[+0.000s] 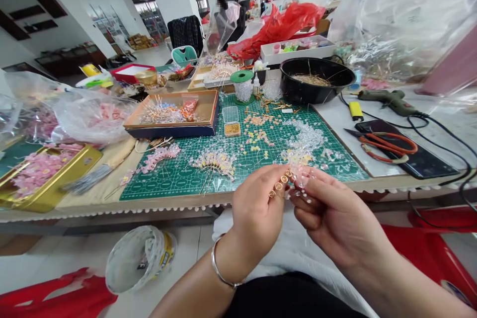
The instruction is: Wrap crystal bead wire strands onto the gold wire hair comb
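Note:
My left hand and my right hand meet just in front of the table edge, over my lap. Both pinch one small beaded ornament of clear and pale beads with little gold rings on thin wire. The left fingers hold the gold-ring side, the right fingers curl around the clear-bead side. A silver bangle circles my left wrist. Just beyond the hands lies a green cutting mat strewn with loose beads and two finished bead sprays.
On the table: a shallow box of pins and beads, a gold tin of pink flowers, a black bowl, orange-handled scissors on a phone, a glue gun with cable. A white bucket stands on the floor. People sit far back.

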